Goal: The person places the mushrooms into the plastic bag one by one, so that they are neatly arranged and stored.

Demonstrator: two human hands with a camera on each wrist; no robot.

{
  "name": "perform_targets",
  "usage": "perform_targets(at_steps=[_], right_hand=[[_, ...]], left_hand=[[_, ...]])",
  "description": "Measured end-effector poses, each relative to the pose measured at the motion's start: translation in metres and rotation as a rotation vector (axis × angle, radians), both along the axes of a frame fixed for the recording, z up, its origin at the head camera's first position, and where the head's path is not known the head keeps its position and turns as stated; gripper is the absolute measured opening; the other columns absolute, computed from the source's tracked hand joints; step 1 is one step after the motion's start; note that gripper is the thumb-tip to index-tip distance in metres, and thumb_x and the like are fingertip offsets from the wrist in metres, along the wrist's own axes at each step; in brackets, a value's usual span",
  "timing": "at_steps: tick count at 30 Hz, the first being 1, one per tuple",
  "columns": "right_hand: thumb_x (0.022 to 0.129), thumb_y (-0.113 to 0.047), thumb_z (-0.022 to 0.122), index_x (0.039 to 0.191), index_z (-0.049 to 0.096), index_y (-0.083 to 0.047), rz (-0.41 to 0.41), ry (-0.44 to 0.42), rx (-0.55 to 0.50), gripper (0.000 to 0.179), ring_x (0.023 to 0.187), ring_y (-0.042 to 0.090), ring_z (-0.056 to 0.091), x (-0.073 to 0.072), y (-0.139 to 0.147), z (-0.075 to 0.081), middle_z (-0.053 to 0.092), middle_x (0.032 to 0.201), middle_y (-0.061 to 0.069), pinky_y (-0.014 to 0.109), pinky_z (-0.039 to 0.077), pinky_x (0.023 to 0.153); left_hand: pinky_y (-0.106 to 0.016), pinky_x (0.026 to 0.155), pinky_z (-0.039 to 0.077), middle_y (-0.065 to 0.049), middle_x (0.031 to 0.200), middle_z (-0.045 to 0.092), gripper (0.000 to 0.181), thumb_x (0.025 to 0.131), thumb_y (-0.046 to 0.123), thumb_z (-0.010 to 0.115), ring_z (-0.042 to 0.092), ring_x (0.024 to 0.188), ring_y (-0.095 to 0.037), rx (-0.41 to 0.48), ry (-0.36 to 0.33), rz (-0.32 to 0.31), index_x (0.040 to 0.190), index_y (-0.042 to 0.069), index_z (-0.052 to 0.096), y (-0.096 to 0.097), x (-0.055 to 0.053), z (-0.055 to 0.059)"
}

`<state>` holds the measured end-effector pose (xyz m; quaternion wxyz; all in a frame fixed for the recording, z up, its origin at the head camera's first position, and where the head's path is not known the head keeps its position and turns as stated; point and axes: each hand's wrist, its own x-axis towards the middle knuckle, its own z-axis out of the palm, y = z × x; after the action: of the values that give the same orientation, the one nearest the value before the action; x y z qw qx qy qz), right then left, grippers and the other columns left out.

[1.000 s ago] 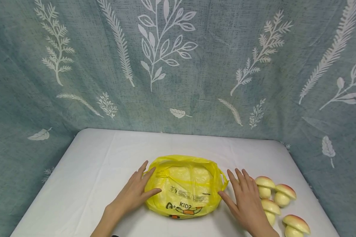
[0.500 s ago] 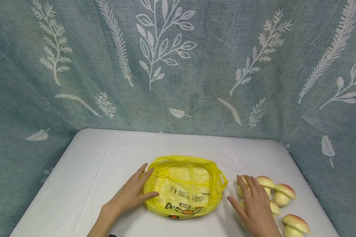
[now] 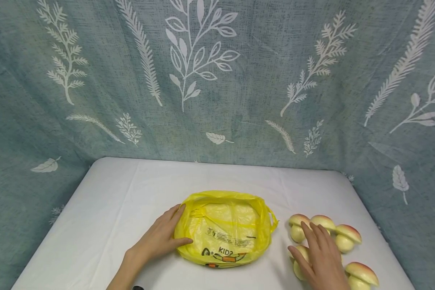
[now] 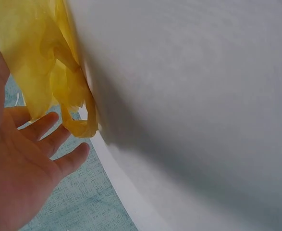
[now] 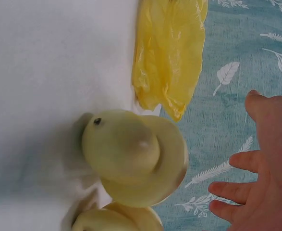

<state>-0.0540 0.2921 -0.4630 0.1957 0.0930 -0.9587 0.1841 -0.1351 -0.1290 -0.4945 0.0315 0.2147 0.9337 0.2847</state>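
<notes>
A yellow plastic bag (image 3: pixel 217 195) lies with its mouth spread wide on the white table, printed lettering showing inside. At its left side is my left hand (image 3: pixel 161 233), fingertips along the bag's edge and thumb across its front left. In the left wrist view, the fingers of that hand (image 4: pixel 23 168) are spread loosely beside a hanging bag loop (image 4: pixel 85 127). My right hand (image 3: pixel 324 257) hovers with fingers apart over several toy mushrooms, partly covering some. A pale mushroom (image 5: pixel 121 149) appears large in the right wrist view, apart from the right hand (image 5: pixel 256 192).
Other mushrooms with reddish caps include one at the back left (image 3: pixel 298 221) of the group and one at the front right (image 3: pixel 362 274). A white cloth covers the table (image 3: pixel 137 181). Behind it hangs a blue-green curtain (image 3: pixel 253 96) with white leaf prints.
My right hand has moved right and toward me, from beside the bag to over the mushrooms, uncovering the back-left one. My left hand has drawn in slightly at the bag's left edge.
</notes>
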Motion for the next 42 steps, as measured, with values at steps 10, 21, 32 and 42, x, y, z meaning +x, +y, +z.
perform_targets(at_steps=[10,21,32,42], right_hand=[[0.091,-0.032,0.072,0.146,0.045,-0.005,-0.031,0.027,-0.035,0.067,0.128,0.053,0.035,0.007,0.010,-0.008,0.045,0.138,0.029,0.062,0.020,0.111],[0.089,-0.029,0.073,0.142,0.048,-0.001,-0.061,0.047,-0.044,0.065,0.124,0.053,0.039,0.013,0.015,-0.014,0.050,0.130,0.031,0.062,0.024,0.109],[0.087,-0.026,0.075,0.139,0.052,0.001,-0.090,0.117,-0.077,0.064,0.118,0.053,0.043,0.018,0.020,-0.022,0.054,0.124,0.030,0.060,0.025,0.109],[0.077,-0.023,0.083,0.134,0.058,0.000,-0.164,0.184,-0.097,0.066,0.099,0.047,0.050,0.024,0.019,-0.025,0.058,0.111,0.025,0.059,0.038,0.081]], left_hand=[[-0.050,0.112,0.032,-0.017,0.155,0.033,0.104,0.081,0.048,0.080,0.036,0.139,-0.034,-0.008,0.028,-0.031,0.156,0.002,0.025,0.001,-0.002,-0.002],[-0.052,0.111,0.033,-0.019,0.156,0.030,0.110,0.075,0.044,0.085,0.035,0.139,-0.036,-0.007,0.019,-0.043,0.155,-0.001,0.025,0.000,-0.001,-0.002],[-0.053,0.108,0.037,-0.021,0.154,0.032,0.113,0.071,0.044,0.088,0.038,0.136,-0.037,-0.004,0.064,-0.070,0.153,-0.005,0.027,0.000,-0.002,-0.003],[-0.053,0.108,0.037,-0.021,0.155,0.030,0.116,0.070,0.045,0.088,0.037,0.137,-0.036,-0.008,0.059,-0.066,0.154,-0.004,0.025,0.000,-0.002,-0.002]])
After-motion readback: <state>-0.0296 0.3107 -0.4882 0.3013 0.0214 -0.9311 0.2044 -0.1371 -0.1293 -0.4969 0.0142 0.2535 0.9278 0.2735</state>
